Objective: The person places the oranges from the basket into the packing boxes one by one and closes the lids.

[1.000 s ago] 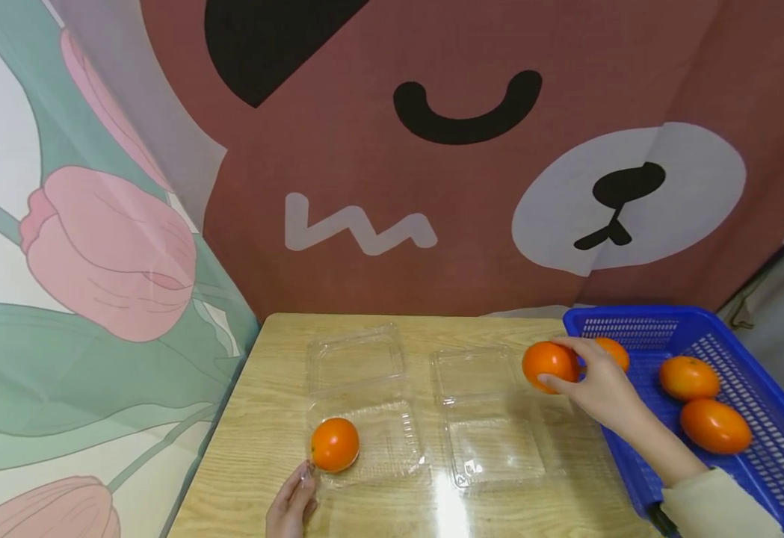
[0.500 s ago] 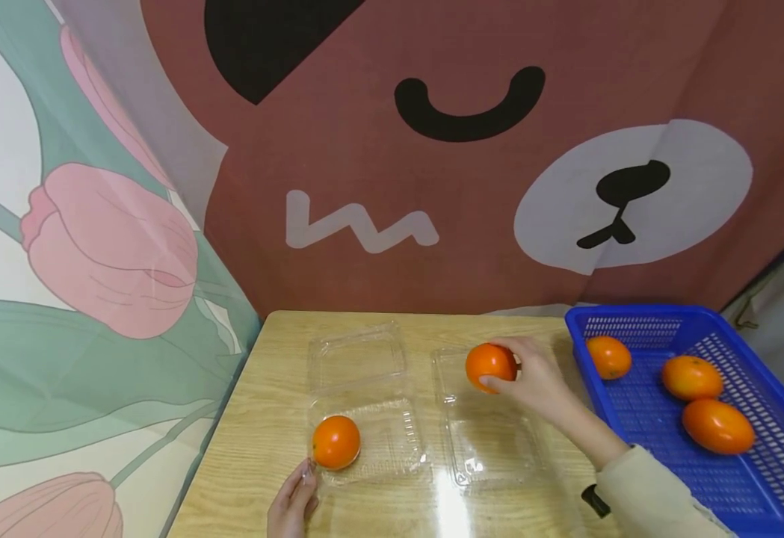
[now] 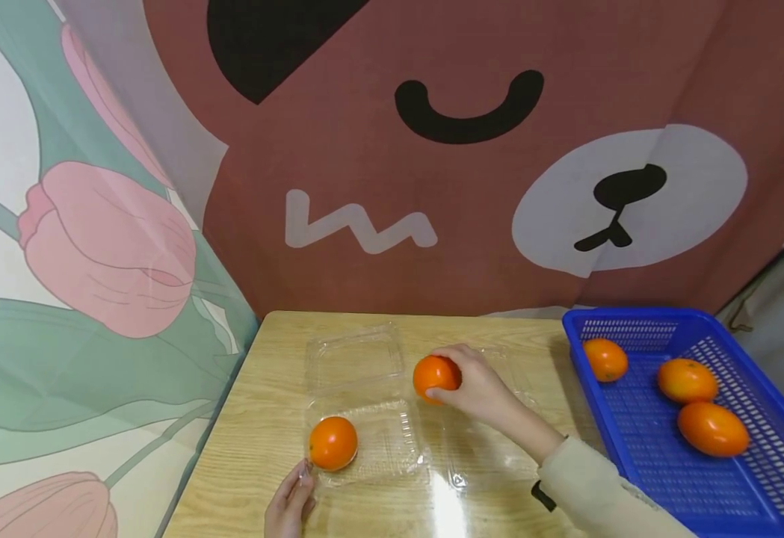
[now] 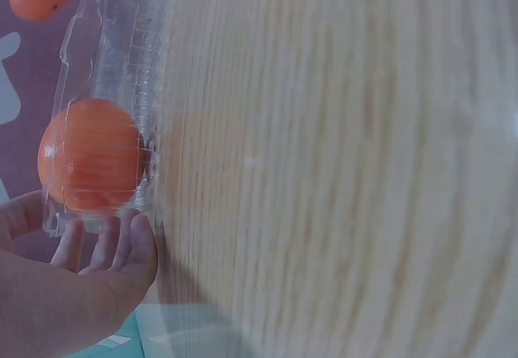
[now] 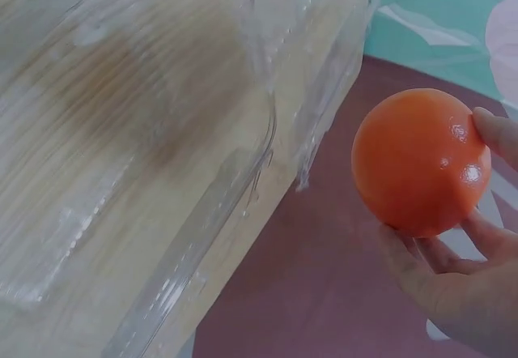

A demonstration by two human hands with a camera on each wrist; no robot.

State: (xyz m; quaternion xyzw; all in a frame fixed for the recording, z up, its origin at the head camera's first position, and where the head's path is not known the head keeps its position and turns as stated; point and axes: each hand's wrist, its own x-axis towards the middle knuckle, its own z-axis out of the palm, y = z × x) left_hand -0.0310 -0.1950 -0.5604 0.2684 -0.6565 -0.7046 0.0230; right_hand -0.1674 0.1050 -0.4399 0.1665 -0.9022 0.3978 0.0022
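My right hand (image 3: 477, 385) grips an orange (image 3: 432, 378) between thumb and fingers, held up over the gap between two clear plastic clamshell boxes. The right wrist view shows this held orange (image 5: 421, 164) apart from the boxes. At the left, an open clamshell box (image 3: 383, 444) lies flat with a second orange (image 3: 334, 443) in its near-left corner. That corner's rim is pinched by my left hand (image 3: 287, 504); in the left wrist view its fingers curl at the box edge beneath the orange. The right open box (image 3: 459, 467) is partly hidden behind my right arm.
A blue plastic basket (image 3: 607, 426) stands at the table's right side, with three oranges (image 3: 687, 381) inside. The wooden table (image 3: 244, 448) ends at a printed cloth (image 3: 365, 284) at the back. Another patterned cloth (image 3: 109, 373) hangs along the left.
The right hand has carried its orange leftward from the basket's rim, across the right box, to the gap between the boxes. The left hand and its box stay in place.
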